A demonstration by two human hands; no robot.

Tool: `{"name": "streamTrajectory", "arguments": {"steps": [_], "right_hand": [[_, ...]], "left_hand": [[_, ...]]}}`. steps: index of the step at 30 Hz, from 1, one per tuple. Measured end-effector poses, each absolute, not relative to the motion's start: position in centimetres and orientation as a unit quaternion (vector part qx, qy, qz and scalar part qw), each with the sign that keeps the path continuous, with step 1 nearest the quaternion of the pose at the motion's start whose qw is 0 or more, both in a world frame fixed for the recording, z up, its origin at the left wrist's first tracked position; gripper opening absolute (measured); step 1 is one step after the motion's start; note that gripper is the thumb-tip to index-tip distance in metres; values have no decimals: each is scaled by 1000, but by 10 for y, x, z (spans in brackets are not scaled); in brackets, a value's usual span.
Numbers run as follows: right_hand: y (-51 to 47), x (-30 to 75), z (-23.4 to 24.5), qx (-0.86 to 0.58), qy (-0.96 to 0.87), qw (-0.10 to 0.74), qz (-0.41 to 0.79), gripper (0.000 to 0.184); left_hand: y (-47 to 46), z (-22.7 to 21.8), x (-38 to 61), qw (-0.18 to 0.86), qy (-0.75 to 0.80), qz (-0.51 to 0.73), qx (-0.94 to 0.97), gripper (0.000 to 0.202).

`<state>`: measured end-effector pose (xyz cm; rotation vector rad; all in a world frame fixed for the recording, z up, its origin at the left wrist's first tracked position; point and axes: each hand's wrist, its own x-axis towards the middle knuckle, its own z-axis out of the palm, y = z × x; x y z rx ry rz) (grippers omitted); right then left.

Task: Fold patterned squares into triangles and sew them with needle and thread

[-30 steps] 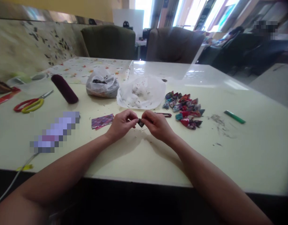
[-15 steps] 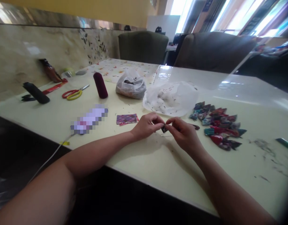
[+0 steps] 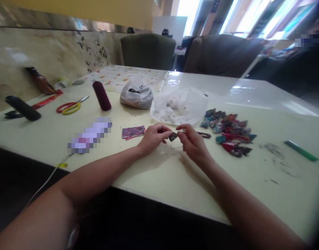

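Observation:
My left hand pinches a small dark patterned piece of cloth between thumb and fingers. Close on its right, my right hand has its thumb and index finger pressed together; whatever is in that pinch is too small to make out. A thin pale line, perhaps thread, shows on the table below the cloth. Just behind the right hand lie dark thread snips, partly covered by it. Left of my left hand is a small stack of patterned cloth pieces.
Stuffed cloth points lie in rows at right, near a green strip. Behind my hands sit a bag of white filling and another plastic bag. Leftward are a maroon thread spool, scissors, a black spool and a blurred-out phone.
My view has turned a little to the right. The fingers of my right hand have drawn apart from the cloth, and more of it shows in my left hand.

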<state>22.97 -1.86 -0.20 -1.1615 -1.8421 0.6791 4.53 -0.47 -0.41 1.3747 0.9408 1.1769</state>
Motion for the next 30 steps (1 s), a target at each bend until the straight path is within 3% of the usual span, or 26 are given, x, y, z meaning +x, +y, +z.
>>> {"name": "streamTrajectory", "arguments": {"steps": [10, 30], "right_hand": [[-16, 231, 11, -438, -733, 482, 197, 12], [-18, 226, 6, -437, -730, 479, 218, 9]], "left_hand": [[0, -4, 44, 438, 432, 531, 582, 16], [-7, -1, 46, 480, 421, 514, 573, 20]]}}
